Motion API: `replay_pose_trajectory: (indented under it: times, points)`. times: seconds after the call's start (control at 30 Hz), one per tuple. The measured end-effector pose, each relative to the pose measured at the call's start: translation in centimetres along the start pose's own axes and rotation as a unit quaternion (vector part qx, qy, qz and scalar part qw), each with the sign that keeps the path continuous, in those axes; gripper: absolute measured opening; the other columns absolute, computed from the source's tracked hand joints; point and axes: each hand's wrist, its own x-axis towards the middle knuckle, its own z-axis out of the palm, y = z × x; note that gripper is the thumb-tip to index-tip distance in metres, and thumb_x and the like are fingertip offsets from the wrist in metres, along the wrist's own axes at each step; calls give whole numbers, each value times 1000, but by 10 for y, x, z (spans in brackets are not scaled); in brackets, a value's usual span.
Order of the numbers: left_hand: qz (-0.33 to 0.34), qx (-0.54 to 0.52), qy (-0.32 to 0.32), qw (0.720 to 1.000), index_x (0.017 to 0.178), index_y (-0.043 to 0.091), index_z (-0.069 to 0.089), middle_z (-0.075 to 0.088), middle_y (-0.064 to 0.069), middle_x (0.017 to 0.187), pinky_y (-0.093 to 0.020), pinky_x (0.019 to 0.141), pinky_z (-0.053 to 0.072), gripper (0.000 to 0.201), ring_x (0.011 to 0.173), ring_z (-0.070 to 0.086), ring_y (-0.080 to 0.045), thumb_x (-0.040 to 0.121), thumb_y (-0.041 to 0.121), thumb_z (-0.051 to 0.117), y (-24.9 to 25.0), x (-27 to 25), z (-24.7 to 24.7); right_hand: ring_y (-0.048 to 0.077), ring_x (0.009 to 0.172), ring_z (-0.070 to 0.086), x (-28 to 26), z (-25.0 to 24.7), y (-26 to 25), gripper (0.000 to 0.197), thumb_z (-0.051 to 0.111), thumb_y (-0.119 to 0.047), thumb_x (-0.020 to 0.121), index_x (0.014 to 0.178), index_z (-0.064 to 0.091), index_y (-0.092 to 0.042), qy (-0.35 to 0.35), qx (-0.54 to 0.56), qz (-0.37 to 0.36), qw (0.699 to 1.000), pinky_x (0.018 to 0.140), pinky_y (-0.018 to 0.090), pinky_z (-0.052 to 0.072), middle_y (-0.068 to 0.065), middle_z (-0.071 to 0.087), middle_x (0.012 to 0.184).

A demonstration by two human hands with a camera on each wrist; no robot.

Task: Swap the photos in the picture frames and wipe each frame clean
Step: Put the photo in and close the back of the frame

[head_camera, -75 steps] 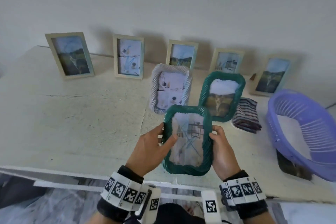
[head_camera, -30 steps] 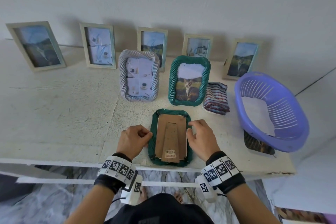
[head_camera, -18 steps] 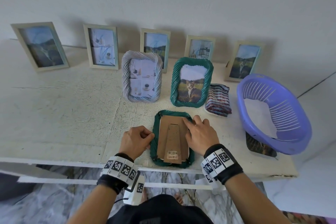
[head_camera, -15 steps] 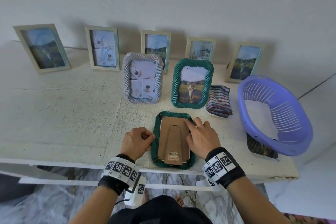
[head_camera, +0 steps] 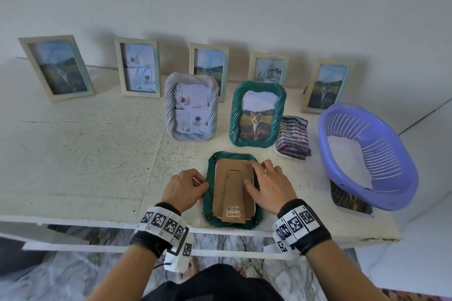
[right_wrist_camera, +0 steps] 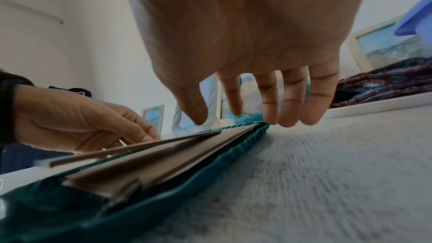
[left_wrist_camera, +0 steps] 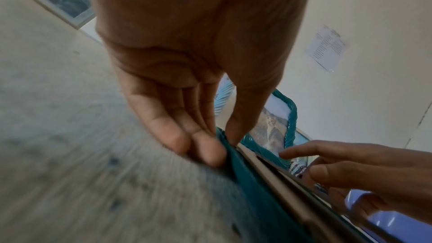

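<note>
8 frames (head_camera: 233, 188) on table, 2 hands (head_camera: 184, 188), 1 cloth (head_camera: 293, 138), poss. 1 basket (head_camera: 396, 193)

Barcode sticker (head_camera: 233, 208) with digits too small to read, on the cardboard stand (head_camera: 233, 194) of the face-down green frame (head_camera: 208, 193), black-and-white square marker tags on both wristbands (head_camera: 163, 221), printed sheet (left_wrist_camera: 326, 48) on the wall, its text illegible

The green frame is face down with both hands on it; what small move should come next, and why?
Probably lifting the cardboard backing out with the right hand. The green frame lies back-up on the table, the left hand pinches its left rim, and the right fingers sit at the backing's far right edge.
</note>
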Motion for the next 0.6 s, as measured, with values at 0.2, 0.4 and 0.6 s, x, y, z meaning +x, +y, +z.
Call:
replay_pose_trajectory:
  times: [0.2,0.4,0.6]
  points:
    - [-8,73,37,997,103,25,61,70,4,94,-36,83,52,31,89,65,-19,88,52,57,25,26,-7,32,107,43,-4,1,-1,56,41,-63,89,139,31,-40,-30,-26,-15,999,87,41,46,10,38,123]
    - [-41,175,6,984,96,17,61,65,-9,99,-37,84,51,45,97,63,-29,87,61,54,48,58,-6,32,106,45,-5,2,-5,54,42,-62,88,136,34,-39,-26,-33,-9,999,86,39,45,10,36,121]
    - [-40,228,13,973,104,13,62,62,-12,106,-37,84,49,45,101,61,-32,87,54,60,55,61,-3,31,104,47,-5,4,-4,55,43,-63,88,137,34,-39,-23,-30,-7,999,87,39,47,10,34,124]
